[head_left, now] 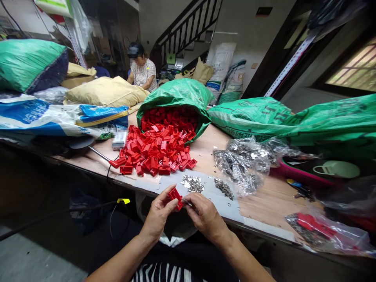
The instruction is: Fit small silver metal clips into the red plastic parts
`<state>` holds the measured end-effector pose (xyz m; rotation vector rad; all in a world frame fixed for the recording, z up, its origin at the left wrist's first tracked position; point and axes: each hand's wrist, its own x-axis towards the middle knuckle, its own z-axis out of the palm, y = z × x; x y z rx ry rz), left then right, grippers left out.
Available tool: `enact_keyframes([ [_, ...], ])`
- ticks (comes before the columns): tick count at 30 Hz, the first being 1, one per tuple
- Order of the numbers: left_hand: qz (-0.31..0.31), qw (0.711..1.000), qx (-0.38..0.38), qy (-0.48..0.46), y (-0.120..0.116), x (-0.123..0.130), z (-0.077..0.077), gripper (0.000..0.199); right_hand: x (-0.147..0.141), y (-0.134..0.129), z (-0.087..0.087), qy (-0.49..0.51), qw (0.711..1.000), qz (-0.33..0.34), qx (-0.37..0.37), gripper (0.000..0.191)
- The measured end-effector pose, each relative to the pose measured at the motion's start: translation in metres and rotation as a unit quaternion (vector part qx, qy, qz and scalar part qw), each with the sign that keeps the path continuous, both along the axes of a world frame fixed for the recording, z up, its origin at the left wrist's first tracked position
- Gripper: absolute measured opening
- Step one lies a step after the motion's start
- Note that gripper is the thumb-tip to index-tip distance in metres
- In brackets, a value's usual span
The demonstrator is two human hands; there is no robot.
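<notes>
My left hand (pixel 160 215) grips a small red plastic housing (pixel 175 198) between thumb and fingers, just in front of the table edge. At the housing's right side, my right hand (pixel 204 213) pinches something small and greyish that its fingers mostly hide. Beyond the hands lie a pile of shiny flat metal pieces (pixel 193 183) and a darker pile of small metal parts (pixel 223 188), both on a grey sheet (pixel 210 199). A large heap of red plastic housings (pixel 158 152) spills from a green woven sack (pixel 176 92) behind them.
Clear plastic bags of metal parts (pixel 239 166) lie to the right, near a pink tray (pixel 305 172) with a pale green lid-like piece. A red-handled tool (pixel 117 162) rests left of the heap. Full sacks (pixel 105 91) line the back, where a person (pixel 143 70) sits.
</notes>
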<state>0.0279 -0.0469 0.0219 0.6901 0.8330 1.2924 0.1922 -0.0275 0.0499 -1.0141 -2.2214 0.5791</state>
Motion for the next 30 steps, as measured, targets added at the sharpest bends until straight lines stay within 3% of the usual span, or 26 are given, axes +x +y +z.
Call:
enact_keyframes([
  [5,-0.008,1.0,-0.005,-0.01,0.001,-0.001,0.003,0.048,0.001,-0.001,0.001,-0.017,0.999,0.029,0.003,0.017],
  [12,-0.025,0.999,-0.012,-0.045,0.001,-0.001,0.007,0.047,0.004,-0.001,0.006,0.069,0.992,0.05,-0.092,0.01],
  [19,-0.045,0.999,0.012,-0.02,0.001,-0.002,0.002,0.045,0.004,-0.002,-0.004,0.112,0.971,-0.031,-0.207,0.009],
  [25,-0.039,0.989,0.091,0.105,0.011,-0.011,-0.008,0.039,0.004,0.001,-0.019,0.087,0.98,-0.06,-0.169,0.018],
  [30,-0.011,0.952,0.172,0.251,0.027,-0.021,-0.019,0.032,0.003,0.003,-0.033,0.037,0.991,-0.062,-0.109,0.024],
])
